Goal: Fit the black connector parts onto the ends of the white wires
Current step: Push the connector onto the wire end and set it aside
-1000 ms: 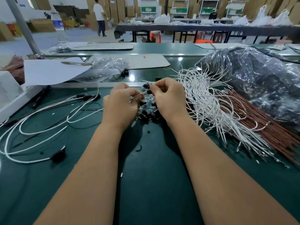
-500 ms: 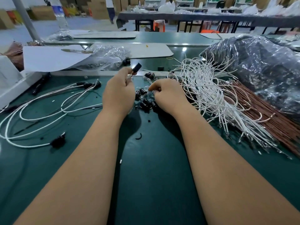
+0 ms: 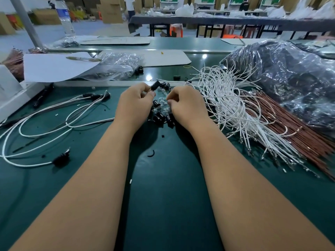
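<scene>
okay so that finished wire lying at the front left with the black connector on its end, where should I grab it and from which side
Judging by its pose, take the black connector itself, pinching its sides from above. It lies flat on the green mat with bare mat around it, and it is bulkier than the thin white wire trailing off to its left, so it should give a firmer grip.

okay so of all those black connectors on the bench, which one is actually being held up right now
The black connector pinched in the left hand, raised above the pile; the others lie on the table.
</scene>
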